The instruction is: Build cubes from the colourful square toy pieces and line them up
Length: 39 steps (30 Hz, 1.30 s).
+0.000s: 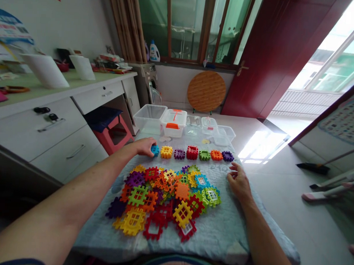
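My left hand [147, 147] reaches to the left end of a row of stacked plastic building tiles and grips a blue stack [155, 150]. To its right stand a yellow stack [166, 152], a purple one [179, 154], a taller red one [192, 152], a green one [204, 155], an orange one [216, 155] and a dark purple one [228, 156]. Below the row's right end my right hand [238, 182] rests near the table edge, fingers apart and holding nothing. A loose heap of toothed tiles [182, 191] in many colours lies between my forearms.
Clear plastic bins [150, 117] and a lidded box with orange latches [174, 124] line the far end of the cloth-covered table [219, 232]. A pink stool [115, 133] and white drawers [56, 137] are at the left; a red door [274, 54] stands behind right.
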Available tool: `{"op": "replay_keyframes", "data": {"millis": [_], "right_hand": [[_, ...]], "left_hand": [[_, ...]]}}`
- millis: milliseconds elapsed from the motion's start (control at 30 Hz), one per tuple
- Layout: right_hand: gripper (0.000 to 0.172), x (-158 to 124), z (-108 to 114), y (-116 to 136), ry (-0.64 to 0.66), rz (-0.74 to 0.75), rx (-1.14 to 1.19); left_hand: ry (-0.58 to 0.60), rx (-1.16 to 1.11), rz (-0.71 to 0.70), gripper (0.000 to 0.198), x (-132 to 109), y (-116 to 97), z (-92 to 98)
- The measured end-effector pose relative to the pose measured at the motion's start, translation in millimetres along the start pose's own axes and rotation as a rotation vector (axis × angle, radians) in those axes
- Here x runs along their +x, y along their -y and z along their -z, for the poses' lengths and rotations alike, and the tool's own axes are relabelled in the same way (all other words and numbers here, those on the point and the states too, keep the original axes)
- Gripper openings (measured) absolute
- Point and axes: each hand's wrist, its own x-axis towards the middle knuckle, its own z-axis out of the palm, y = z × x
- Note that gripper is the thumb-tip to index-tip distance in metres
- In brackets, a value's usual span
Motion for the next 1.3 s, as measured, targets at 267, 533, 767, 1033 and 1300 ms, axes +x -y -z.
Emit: {"op": "replay_keyframes", "data": {"millis": [267,533,767,1033,1300], "right_hand": [[0.053,0.6,-1.4,-1.8,-0.003,0.004,-0.004],[0.054,0.7,-1.5,-1.3,0.012,0.005,-0.015],[0.054,1.6,-2.2,-3.2,0.020,0.008,-0.026],[0.053,1.6,-2.5,-6.7,0.013,0.011,-0.028],[0.052,1.7,-2.6,-8.4,0.022,0.025,-0.042]], "left_hand": [[0.079,0.008,-0.003,0.057,5.9,-2.3,-4.4],[0.066,0.011,-0.040,0.048,6.6,-5.1,-8.5],[0.095,-0.025,-0.038,0.051,7.4,-1.9,-4.1],[0.093,-0.009,0.009,0.051,10.1,-5.9,-1.5],[0.078,0.010,0.002,0.034,6.7,-13.0,-4.9]]}}
